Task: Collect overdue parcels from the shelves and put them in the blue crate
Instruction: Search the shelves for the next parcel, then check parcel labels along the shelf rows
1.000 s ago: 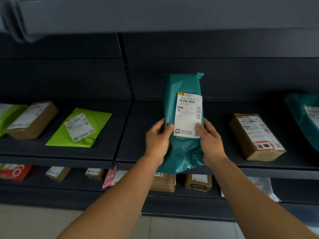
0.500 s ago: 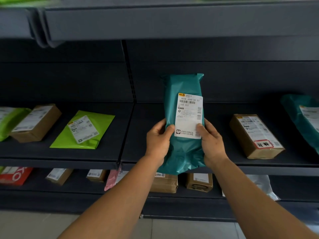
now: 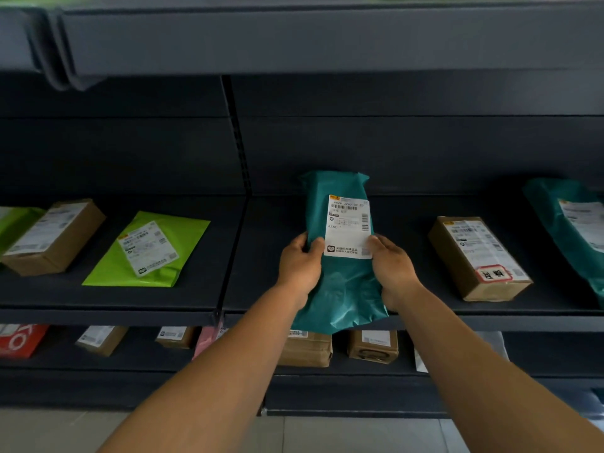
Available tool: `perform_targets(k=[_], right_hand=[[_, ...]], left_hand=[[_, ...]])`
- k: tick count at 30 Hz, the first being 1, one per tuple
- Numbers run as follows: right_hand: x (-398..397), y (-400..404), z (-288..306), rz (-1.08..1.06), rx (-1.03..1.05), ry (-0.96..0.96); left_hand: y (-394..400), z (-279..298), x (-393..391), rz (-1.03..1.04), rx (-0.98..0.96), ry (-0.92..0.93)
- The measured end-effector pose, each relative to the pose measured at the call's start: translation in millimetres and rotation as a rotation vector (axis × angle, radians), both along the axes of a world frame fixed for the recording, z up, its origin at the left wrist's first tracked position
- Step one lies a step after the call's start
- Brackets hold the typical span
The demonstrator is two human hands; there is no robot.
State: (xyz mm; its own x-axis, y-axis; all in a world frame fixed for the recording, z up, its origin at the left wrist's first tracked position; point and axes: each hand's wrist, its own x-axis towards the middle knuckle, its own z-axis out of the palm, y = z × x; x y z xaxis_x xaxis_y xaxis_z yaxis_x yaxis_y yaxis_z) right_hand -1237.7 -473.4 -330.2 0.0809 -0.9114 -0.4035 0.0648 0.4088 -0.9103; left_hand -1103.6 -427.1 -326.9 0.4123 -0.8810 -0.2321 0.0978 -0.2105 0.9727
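Two hands, left (image 3: 299,264) and right (image 3: 394,269), pinch my teal bag (image 3: 340,289), fingers curled round its sides. I should read the label (image 3: 348,225) well and grip tight.

- The teal parcel (image 3: 340,289) is a soft plastic mailer bag, long and narrow, with a white shipping label (image 3: 348,227) on its upper front. It stands almost upright, top end toward the back of the middle shelf (image 3: 261,289), and its wrinkled lower end hangs over the front edge of the shelf.
- The left hand (image 3: 299,264) holds the left edge of the parcel, thumb on the front.
- The right hand (image 3: 390,268) holds the right edge, thumb touching the lower corner of the label.
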Motion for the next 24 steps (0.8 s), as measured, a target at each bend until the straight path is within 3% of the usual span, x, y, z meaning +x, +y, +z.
perform_targets(k=[9,15,24], right_hand=[[1.8,3.6,16.2,0.011,-0.034,0.086],[-3.1,27.0,39.4,-0.125,-0.136,0.147],[-29.0,78.7,67.9,-0.322,-0.229,0.147]], left_hand=[[-0.7,8.6,-2.2,0.005,0.073,-0.157],[6.8,27.8,-16.7,-0.01,-0.056,-0.241],[33.5,48.7,-71.2,-0.141,-0.143,-0.119]])
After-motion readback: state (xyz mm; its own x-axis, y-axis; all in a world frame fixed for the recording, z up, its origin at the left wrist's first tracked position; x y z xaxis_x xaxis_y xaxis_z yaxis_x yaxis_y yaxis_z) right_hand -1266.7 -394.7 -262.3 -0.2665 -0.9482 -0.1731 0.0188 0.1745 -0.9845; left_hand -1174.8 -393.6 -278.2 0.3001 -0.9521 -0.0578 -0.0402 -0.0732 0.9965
